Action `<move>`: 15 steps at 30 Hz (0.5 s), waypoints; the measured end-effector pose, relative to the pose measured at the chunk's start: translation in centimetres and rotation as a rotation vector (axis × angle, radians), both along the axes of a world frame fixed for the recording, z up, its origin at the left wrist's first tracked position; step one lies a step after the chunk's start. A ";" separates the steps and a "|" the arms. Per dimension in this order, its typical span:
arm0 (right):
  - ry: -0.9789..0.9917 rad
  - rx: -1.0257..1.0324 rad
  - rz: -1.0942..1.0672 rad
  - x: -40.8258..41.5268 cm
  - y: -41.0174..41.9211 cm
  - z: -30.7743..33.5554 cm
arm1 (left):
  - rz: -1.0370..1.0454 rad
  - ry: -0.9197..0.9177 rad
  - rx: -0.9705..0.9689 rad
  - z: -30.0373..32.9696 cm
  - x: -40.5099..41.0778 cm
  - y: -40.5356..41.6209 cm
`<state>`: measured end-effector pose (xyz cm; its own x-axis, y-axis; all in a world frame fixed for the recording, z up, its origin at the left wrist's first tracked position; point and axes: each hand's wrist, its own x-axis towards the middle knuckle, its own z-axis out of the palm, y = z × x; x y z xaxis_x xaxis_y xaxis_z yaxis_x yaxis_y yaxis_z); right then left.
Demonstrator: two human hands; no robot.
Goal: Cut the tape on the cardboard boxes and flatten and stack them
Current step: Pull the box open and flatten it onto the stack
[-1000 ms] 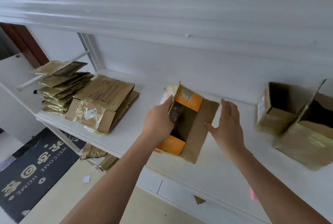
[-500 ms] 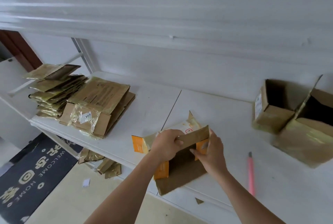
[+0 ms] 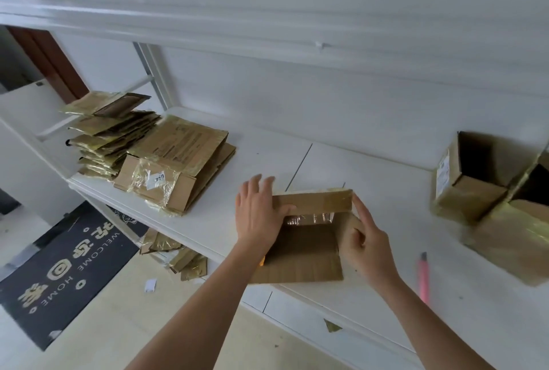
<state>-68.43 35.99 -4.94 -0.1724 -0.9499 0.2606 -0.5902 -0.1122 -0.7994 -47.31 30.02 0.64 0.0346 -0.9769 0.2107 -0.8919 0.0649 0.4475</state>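
Head view: cardboard box [image 3: 303,247] at 6 o'clock on bench [image 3: 371,167], empty inside, gripped by left hand [image 3: 258,215] and right hand [image 3: 367,243]. Open boxes [image 3: 487,185] at 3 o'clock; flattened stack [image 3: 154,149] at 9 o'clock.

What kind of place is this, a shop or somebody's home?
Probably a home entryway: a doormat reading "WELCOME HOME" lies on the floor beside a built-in white counter, near a wooden door.
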 end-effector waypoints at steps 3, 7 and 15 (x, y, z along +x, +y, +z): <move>-0.046 0.008 -0.068 0.1 -0.1 0.7 | 0.109 0.108 0.093 -1.5 0.8 0.8; -0.003 0.041 -0.083 0.0 -0.3 1.0 | 0.214 0.279 0.268 -3.3 1.0 1.9; 0.098 0.008 -0.086 -2.2 -0.7 2.0 | 0.014 0.575 0.339 -3.1 4.0 1.2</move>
<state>-70.60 35.27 -2.94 -0.2275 -0.9347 0.2730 -0.6724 -0.0520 -0.7384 -43.33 31.25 -2.49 0.0629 -0.9846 -0.1633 -0.5051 -0.1726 0.8456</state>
